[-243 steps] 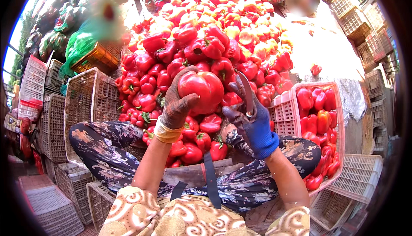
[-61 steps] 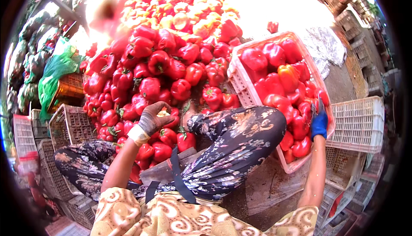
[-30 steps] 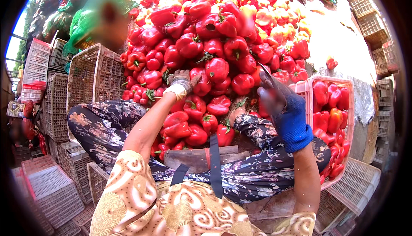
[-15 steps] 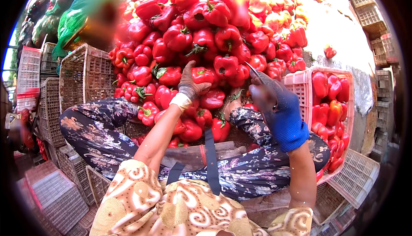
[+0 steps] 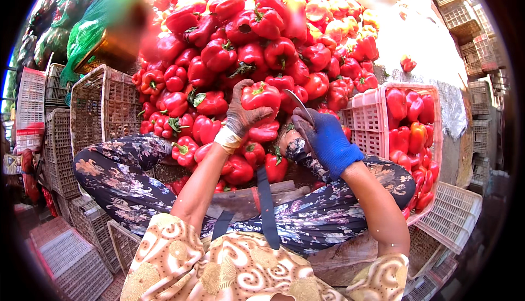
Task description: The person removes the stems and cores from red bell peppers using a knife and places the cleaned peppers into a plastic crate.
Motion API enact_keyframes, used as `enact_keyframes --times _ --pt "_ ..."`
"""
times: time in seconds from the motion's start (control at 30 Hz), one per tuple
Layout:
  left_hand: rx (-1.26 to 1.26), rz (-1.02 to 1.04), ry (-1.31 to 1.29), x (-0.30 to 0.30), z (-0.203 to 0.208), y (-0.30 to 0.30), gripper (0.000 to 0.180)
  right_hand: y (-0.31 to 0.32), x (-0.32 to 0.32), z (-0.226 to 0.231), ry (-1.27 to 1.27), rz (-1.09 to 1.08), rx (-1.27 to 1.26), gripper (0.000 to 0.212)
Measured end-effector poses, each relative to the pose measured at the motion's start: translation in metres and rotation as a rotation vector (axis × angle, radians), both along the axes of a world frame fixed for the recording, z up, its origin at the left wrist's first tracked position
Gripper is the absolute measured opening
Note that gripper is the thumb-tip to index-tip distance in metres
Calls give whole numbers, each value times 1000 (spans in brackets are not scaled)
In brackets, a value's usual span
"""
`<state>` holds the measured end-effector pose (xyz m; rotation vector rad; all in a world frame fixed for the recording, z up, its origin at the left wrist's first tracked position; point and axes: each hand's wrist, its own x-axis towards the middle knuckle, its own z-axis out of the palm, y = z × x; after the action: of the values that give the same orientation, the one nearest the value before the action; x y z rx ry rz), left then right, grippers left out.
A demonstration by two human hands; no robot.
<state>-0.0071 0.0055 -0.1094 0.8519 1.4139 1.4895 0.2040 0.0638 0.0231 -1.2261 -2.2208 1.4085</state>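
With left grip (image 5: 244, 116), dark-gloved and pale-banded at the wrist, holding a red pepper (image 5: 261, 97) near the centre of the frame, fingers over its left side and thumb beneath. Cannot tell if lifted off the pile or resting on it. With right grip (image 5: 324, 137), in a blue glove darkened across the fingers, clenched on a knife (image 5: 298, 102), just right of centre. Pointing the thin, curved blade up and left, close beside the pepper; cannot tell if touching.

Across from the left edge, can see stacked lattice crates (image 5: 61, 158), then a pale crate (image 5: 74, 254) at lower left. At upper left, can make out bulging net bags (image 5: 57, 16) and green netting (image 5: 90, 33) draped by an orange crate (image 5: 103, 55). Just left of the pepper pile (image 5: 219, 57), note a large, worn crate (image 5: 90, 117), tilted.

Through the middle, see red peppers heaped up to the top edge, washed out by light farther back. Sitting below in dark floral trousers (image 5: 120, 175), with a dark strap (image 5: 267, 208) hanging across a wooden board (image 5: 229, 201).

At right, see a pink crate (image 5: 367, 114) filled with more peppers (image 5: 403, 134), near a crumpled clear sheet (image 5: 453, 112). Above, a lone pepper (image 5: 407, 63) on bright ground.
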Motion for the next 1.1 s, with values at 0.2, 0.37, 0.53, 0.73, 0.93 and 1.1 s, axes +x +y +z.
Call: enact_keyframes --times 0.2,0.37,0.53,0.73,0.93,1.1 --pt "202 -31 260 29 61 11 111 2 -6 -4 15 -38 41 26" --pt "212 62 445 35 79 17 110 3 -4 -5 81 -76 42 22" --pt "264 98 591 34 84 22 109 -1 -6 5 126 -132 -10 19" --pt "185 89 563 40 93 26 110 2 -2 0 107 -115 -47 16" --pt "267 280 90 53 107 46 95 -5 -5 -7 205 -96 -114 22" --pt "336 271 -379 25 119 62 74 -15 9 -7 119 -65 -235 29"
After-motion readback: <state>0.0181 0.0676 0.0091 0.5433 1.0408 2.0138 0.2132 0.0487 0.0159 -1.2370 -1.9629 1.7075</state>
